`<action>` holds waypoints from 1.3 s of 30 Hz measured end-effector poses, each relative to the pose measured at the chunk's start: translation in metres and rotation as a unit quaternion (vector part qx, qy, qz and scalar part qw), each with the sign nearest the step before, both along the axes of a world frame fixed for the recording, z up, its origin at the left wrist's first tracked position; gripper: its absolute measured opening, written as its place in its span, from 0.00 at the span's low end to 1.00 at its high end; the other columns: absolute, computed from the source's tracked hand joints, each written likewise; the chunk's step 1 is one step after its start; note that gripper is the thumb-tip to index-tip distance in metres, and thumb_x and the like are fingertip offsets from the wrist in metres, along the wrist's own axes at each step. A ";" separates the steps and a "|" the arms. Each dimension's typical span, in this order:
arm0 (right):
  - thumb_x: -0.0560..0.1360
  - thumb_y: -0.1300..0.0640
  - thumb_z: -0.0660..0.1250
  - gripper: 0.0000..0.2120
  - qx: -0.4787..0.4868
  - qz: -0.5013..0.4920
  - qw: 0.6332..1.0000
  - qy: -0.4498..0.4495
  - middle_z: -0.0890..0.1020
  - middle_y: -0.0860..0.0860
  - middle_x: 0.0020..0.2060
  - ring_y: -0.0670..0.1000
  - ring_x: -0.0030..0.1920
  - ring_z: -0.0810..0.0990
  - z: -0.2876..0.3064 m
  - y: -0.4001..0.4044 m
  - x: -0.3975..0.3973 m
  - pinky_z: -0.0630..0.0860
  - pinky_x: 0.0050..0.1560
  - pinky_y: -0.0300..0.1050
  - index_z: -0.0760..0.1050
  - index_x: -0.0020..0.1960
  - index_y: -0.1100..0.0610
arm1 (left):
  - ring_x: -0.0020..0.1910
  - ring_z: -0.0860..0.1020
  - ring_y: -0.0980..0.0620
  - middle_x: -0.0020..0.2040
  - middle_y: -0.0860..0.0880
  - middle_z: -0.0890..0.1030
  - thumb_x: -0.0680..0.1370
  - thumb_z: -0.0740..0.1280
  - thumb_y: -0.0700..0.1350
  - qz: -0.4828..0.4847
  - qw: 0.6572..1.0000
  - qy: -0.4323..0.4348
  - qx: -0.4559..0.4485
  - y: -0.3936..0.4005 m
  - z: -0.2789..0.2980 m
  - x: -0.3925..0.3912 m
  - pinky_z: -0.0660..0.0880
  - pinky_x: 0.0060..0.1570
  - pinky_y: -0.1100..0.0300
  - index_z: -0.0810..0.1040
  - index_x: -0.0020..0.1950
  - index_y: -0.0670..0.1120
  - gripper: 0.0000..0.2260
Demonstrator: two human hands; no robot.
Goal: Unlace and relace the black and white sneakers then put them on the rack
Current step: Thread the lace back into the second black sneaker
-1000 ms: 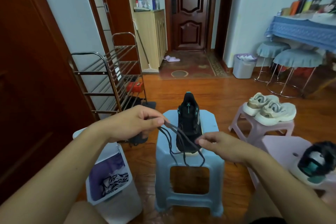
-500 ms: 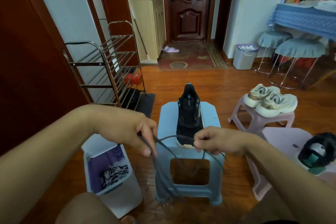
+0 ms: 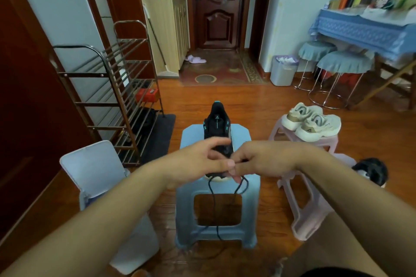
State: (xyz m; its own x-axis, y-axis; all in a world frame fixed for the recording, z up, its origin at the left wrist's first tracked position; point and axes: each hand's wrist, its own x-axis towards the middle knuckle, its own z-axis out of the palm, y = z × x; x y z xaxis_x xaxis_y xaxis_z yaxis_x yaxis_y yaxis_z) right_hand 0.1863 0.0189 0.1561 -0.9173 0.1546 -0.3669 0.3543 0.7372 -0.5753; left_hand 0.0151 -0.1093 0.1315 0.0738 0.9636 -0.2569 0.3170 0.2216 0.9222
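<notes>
A black sneaker with teal accents and a white sole stands on a blue plastic stool, toe toward me. Its dark lace hangs in loops down the stool's front to the floor. My left hand and my right hand meet over the shoe's toe, both pinching the lace between thumb and fingers. The second black sneaker lies on a pink stool at the right edge. The metal shoe rack stands against the left wall.
A white lidded bin stands open beside my left arm. A pair of cream sneakers rests on a pink stool. A dark mat lies by the rack. Covered round stools, a grey bin and a blue-clothed table are at the right.
My hands have come together over the shoe's toe. The lace, stretched between them before, now hangs in loops down the stool's front. The view has tilted slightly.
</notes>
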 end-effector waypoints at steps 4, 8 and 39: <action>0.82 0.47 0.63 0.10 -0.007 -0.018 1.000 -0.007 0.72 0.47 0.31 0.51 0.32 0.68 0.002 0.015 0.006 0.68 0.36 0.49 0.83 0.50 0.46 | 0.38 0.80 0.49 0.41 0.44 0.80 0.84 0.64 0.40 -0.018 0.999 -0.024 -0.043 0.010 -0.009 0.008 0.78 0.50 0.53 0.79 0.63 0.38 0.10; 0.84 0.58 0.60 0.12 -0.133 -0.130 0.981 0.048 0.72 0.48 0.30 0.48 0.29 0.66 -0.021 0.037 0.026 0.64 0.30 0.42 0.82 0.60 0.53 | 0.31 0.78 0.48 0.36 0.45 0.78 0.84 0.62 0.35 0.065 0.996 -0.019 -0.052 0.008 -0.011 0.006 0.83 0.49 0.46 0.78 0.63 0.41 0.10; 0.77 0.61 0.65 0.07 -0.530 -0.165 0.762 0.335 0.85 0.56 0.42 0.48 0.33 0.84 -0.014 -0.009 0.019 0.78 0.28 0.36 0.82 0.50 0.59 | 0.28 0.71 0.51 0.62 0.49 0.83 0.82 0.60 0.32 0.131 0.974 -0.153 0.103 -0.024 0.021 0.016 0.75 0.30 0.57 0.77 0.70 0.45 0.18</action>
